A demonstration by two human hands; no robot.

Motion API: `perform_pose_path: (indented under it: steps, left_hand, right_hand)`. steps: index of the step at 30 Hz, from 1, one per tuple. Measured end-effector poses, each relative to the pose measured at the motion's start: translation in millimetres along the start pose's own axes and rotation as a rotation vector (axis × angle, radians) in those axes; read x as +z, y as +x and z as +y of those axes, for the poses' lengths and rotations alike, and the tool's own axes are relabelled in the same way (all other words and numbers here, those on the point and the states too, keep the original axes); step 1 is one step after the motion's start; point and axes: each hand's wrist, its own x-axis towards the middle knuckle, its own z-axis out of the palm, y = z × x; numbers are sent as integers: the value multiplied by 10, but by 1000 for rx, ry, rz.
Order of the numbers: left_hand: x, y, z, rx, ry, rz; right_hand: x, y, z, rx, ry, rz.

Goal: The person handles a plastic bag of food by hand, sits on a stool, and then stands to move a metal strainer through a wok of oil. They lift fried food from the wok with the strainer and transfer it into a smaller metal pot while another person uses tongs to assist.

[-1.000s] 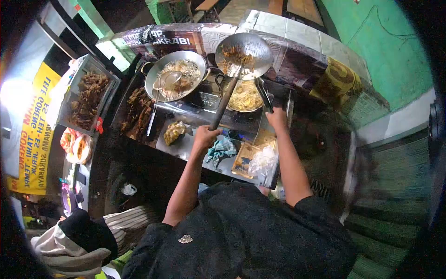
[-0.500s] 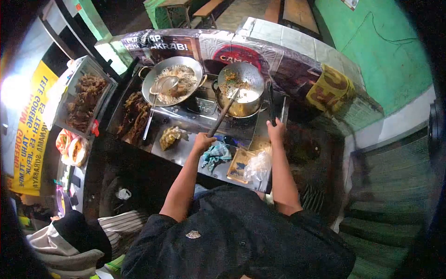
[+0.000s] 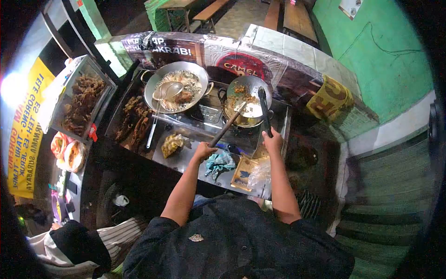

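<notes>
My left hand [image 3: 204,152] is closed around the long handle of a spatula [image 3: 226,127], whose head reaches into the right-hand wok [image 3: 238,83]. Browned bits of food [image 3: 241,95] cling to that wok's inner wall, and a bright sheen shows near the spatula's tip. Wrapped in my right hand [image 3: 272,141] is a long black tool that looks like tongs [image 3: 264,109]; its far end overlaps the wok's right side. Below my left hand lies a crumpled teal cloth [image 3: 219,163]. Near my right forearm are clear plastic [image 3: 260,174] and a flat tan packet [image 3: 242,173].
A larger wok [image 3: 152,86] of bubbling oil stands left, with a strainer [image 3: 169,90] resting in it. Fried pieces [image 3: 134,122] lie beside it, near a yellow-filled bag [image 3: 173,145]. A glass case [image 3: 83,100] stands far left. A low wall [image 3: 274,49] runs behind the stove.
The black tool in my right hand has swung left, from beside the right-hand wok to over its right side. My left hand still holds the spatula in the wok. The view has shifted slightly.
</notes>
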Motion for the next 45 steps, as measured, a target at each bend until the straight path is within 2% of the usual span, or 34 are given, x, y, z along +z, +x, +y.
perform_pose_path:
  steps: [1, 4, 5, 7, 11, 12, 14, 17, 19, 20, 22, 24, 26, 28, 29, 30, 31, 33, 35, 38, 39, 41, 44, 45]
  left_hand:
    - [-7, 9, -21, -11, -20, -24]
    - [-85, 12, -20, -72, -116, -136]
    - [-116, 12, -5, -78, -146, -149]
    - [-136, 25, -20, -91, -207, -171]
    - [-167, -98, 165, -130, -293, -156]
    - [-204, -77, 142, -90, -333, -209]
    - [-220, -11, 112, -104, -287, -159]
    - [-278, -155, 144, -97, -246, -114]
    - [-392, -283, 151, -112, -314, -74]
    - [-458, -337, -6, -42, -374, -42]
    - [-586, -599, -123, -200, -748, 4]
    - [-685, -904, -539, -182, -945, 80]
    - [-750, -1100, -1550, -199, -1024, 97]
    - [-618, -1582, -2273, -426, -1018, 411]
    - [-498, -1747, -3213, -345, -1184, 418]
    - [-389, -2171, -3294, -552, -971, 644]
    - [-272, -2573, -3640, -779, -799, 670]
    - [66, -3388, -3612, -953, -956, 691]
    - [496, -3711, -4060, -1024, -996, 663]
    - [1101, -3953, -4612, -1013, -1045, 628]
    - [1196, -4011, -4648, -1006, -1029, 618]
    - [1081, -3915, -4690, -917, -968, 633]
    - [694, -3628, -5035, -622, -711, 765]
    - [446, -3524, -5170, -548, -652, 814]
  right_hand:
    - [-7, -43, -55, 47, -1, -22]
    - [132, -3, 103, -57, -46, 16]
    - [164, -15, 147, -5, -41, 21]
    - [98, -254, -282, 100, -30, 28]
    - [148, -320, -411, 66, -79, 19]
    - [172, -319, -427, 54, -55, -3]
    - [186, -289, -433, 30, -13, -52]
    - [264, -305, -463, 37, -3, 3]
    - [552, 83, 275, -119, -114, 97]
    - [604, 124, 407, -150, -143, 112]
    - [605, 126, 440, -166, -174, 117]
    - [538, 109, 285, -225, -222, 142]
    - [496, 1, 243, -350, -317, 210]
    - [179, -118, -45, -229, -334, 54]
    - [152, -100, -167, -193, -340, -47]
    - [219, 107, 141, -306, -197, 20]
    - [339, 270, 485, -398, -48, 75]
    - [138, 45, 65, -273, -225, -30]
    - [186, 359, 556, -335, -311, -78]
    - [270, 342, 531, -451, -117, 44]
    - [284, 363, 567, -375, -217, 5]
    - [255, 93, -12, 15, -290, -90]
    - [439, 100, -26, -221, -202, 122]
    - [464, 64, -142, -163, -281, 59]
